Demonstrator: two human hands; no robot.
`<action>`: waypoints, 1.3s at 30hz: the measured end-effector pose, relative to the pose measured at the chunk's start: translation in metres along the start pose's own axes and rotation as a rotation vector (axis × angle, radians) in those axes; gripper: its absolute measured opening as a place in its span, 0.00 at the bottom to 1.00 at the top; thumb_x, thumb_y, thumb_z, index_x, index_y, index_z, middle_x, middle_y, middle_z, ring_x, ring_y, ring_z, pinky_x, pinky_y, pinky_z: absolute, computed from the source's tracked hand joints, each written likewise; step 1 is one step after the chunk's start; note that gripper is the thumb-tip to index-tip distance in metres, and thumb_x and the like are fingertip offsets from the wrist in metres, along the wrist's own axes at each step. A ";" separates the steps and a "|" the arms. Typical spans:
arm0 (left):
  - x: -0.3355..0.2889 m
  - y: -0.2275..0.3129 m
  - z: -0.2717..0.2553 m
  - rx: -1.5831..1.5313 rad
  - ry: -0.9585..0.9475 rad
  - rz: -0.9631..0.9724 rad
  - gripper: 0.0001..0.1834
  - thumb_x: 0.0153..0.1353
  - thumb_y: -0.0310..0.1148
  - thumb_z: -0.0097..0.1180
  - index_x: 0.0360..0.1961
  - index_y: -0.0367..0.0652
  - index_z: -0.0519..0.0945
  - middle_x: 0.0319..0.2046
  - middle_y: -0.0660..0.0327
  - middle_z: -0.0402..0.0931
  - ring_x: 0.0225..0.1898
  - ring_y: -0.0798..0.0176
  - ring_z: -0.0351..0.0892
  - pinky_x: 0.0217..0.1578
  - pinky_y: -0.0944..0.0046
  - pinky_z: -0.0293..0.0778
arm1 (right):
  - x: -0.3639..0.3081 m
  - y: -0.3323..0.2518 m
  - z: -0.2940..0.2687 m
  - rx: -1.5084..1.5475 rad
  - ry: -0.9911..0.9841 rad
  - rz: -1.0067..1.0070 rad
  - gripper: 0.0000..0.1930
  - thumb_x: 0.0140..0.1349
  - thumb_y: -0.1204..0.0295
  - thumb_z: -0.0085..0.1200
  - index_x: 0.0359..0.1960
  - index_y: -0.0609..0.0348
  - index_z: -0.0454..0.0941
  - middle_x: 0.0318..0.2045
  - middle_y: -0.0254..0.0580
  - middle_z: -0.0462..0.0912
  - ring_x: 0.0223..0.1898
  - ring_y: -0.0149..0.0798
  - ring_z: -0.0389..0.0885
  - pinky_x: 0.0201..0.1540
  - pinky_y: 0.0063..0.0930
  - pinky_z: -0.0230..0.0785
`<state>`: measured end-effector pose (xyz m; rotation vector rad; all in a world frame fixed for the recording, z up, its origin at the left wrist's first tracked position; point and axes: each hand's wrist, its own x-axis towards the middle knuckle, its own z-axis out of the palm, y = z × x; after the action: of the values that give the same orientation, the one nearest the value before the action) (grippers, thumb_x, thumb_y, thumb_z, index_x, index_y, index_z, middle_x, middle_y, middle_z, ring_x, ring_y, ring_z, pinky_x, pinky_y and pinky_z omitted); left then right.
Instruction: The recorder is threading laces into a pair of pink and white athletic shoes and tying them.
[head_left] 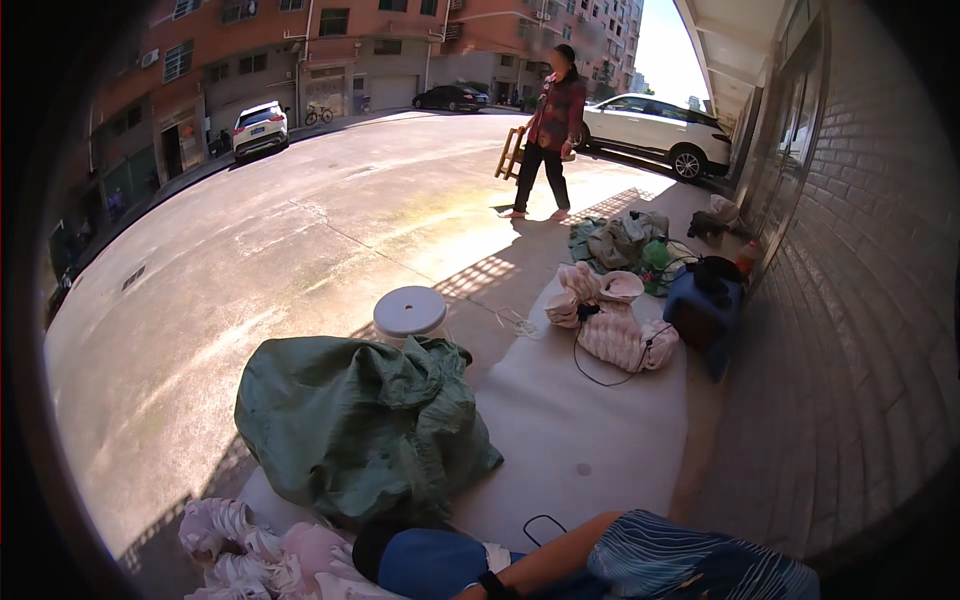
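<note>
My right forearm (560, 552), in a blue patterned sleeve, reaches in from the lower right. A black band (494, 586) circles its wrist; the hand lies beyond the lower edge. My left hand does not show. Close to the wrist is a blue, rounded thing (432, 560) with a dark end, its kind unclear. Left of that lies a heap of pale pink and white ruffled pieces (310, 555). Beyond it a bulky green woven sack (350, 420) rests on a pale sheet (590, 450). A thin black loop (545, 518) shows above my forearm.
A round white stool (410, 305) stands behind the sack. Pink padded bundles (625, 335) lie on the sheet's far part, beside a blue container (703, 315). Farther are crumpled sacks (620, 240) and a walking person (556, 130) carrying a wooden frame (509, 153). A brick wall (850, 300) runs along the right.
</note>
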<state>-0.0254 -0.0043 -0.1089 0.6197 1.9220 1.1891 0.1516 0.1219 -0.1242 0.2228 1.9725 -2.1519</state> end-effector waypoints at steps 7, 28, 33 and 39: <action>-0.002 0.000 0.013 0.080 0.160 0.006 0.12 0.63 0.35 0.52 0.29 0.35 0.78 0.14 0.64 0.70 0.12 0.71 0.66 0.13 0.70 0.62 | -0.003 -0.001 -0.001 -0.063 0.042 -0.021 0.19 0.56 0.58 0.55 0.21 0.65 0.80 0.14 0.40 0.77 0.17 0.34 0.73 0.21 0.34 0.64; -0.009 0.013 0.023 0.461 0.227 0.340 0.14 0.60 0.33 0.50 0.35 0.29 0.78 0.27 0.48 0.78 0.30 0.52 0.76 0.36 0.57 0.72 | 0.000 0.010 0.004 0.038 0.065 -0.044 0.18 0.57 0.58 0.55 0.19 0.61 0.80 0.14 0.36 0.78 0.17 0.32 0.74 0.22 0.30 0.65; -0.003 0.000 0.023 0.511 0.299 0.452 0.15 0.60 0.32 0.48 0.37 0.28 0.77 0.29 0.44 0.76 0.35 0.44 0.76 0.42 0.53 0.71 | 0.005 0.020 0.001 -0.058 0.073 -0.072 0.20 0.57 0.58 0.55 0.18 0.64 0.78 0.12 0.38 0.76 0.15 0.32 0.72 0.20 0.32 0.63; 0.003 -0.007 0.014 -0.226 0.021 -0.040 0.07 0.63 0.31 0.46 0.34 0.38 0.73 0.19 0.63 0.69 0.18 0.68 0.69 0.18 0.68 0.67 | -0.002 0.011 0.003 0.026 0.076 -0.049 0.21 0.57 0.57 0.55 0.18 0.64 0.78 0.11 0.40 0.75 0.15 0.33 0.70 0.20 0.33 0.62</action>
<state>-0.0160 0.0020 -0.1195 0.4481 1.7757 1.3679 0.1567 0.1183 -0.1340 0.2664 2.0122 -2.2319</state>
